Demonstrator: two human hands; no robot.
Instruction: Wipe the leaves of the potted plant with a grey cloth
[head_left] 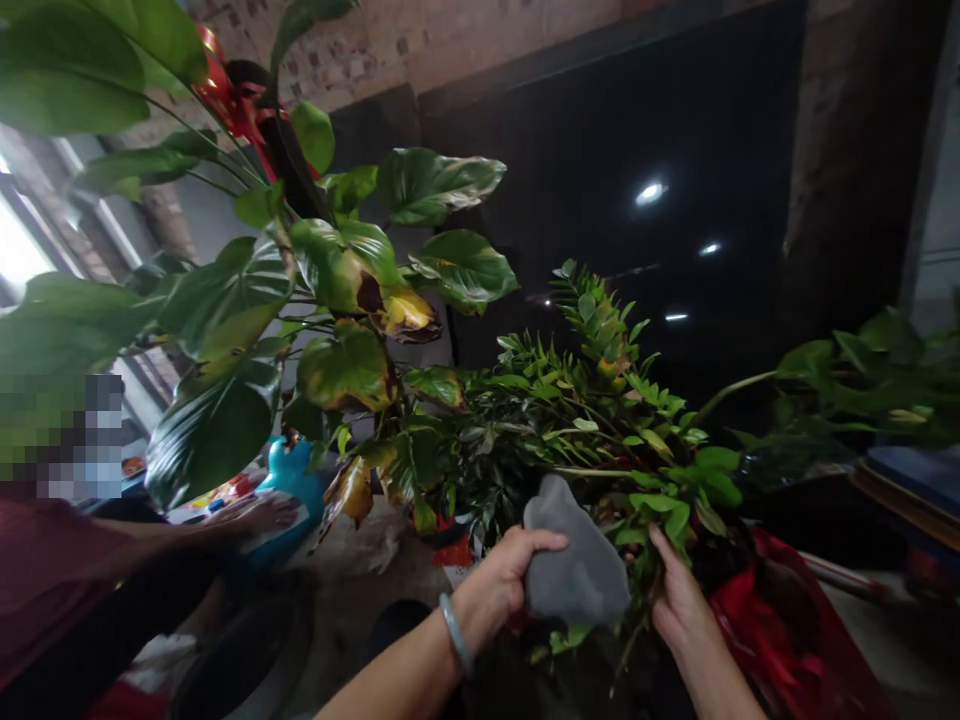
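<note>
My left hand (510, 575), with a pale bangle (456, 632) on its wrist, grips a limp grey cloth (574, 560), thumb across its upper side. Green stems and leaves of a bushy potted plant (660, 500) spread just behind the cloth. On the right of the cloth, my right hand (679, 605) is closed at a leafy stem (636, 575) hanging from this plant. Its fingertips are partly hidden by the foliage.
A tall broad-leaved plant (345, 360) with browned leaves stands at left. A person's arm (187, 535) reaches toward a turquoise container (289, 490). Red wrapping (802, 630) lies at lower right, near a dark bucket-like pot (240, 650) on the far left. A dark glossy panel (637, 120) stands behind.
</note>
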